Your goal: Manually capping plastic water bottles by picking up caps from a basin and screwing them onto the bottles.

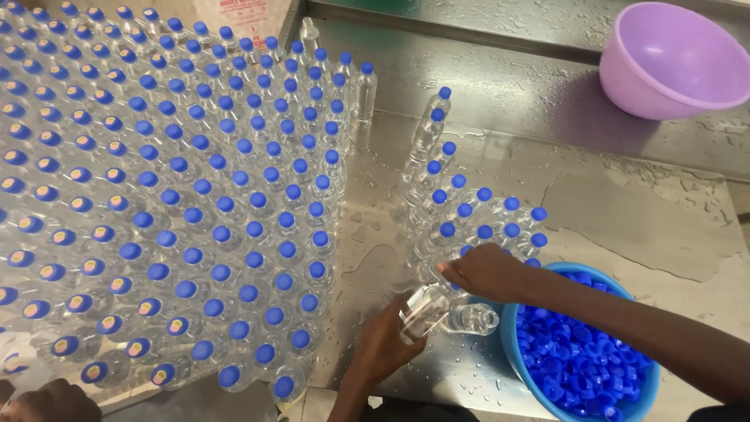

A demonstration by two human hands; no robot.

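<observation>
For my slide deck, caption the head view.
Left hand grips an uncapped bottle while right hand touches capped bottles.

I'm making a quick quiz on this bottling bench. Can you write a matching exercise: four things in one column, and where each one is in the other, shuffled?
Things:
1. purple bowl
2. blue tub of caps
3. uncapped bottle
4. big block of capped bottles

Places:
A. fills the left side of the wet steel table
B. lying on its side, held by the left hand
C. far right corner
D. near right, under the right hand's forearm

Pairs: 1-C, 2-D, 3-B, 4-A
</observation>
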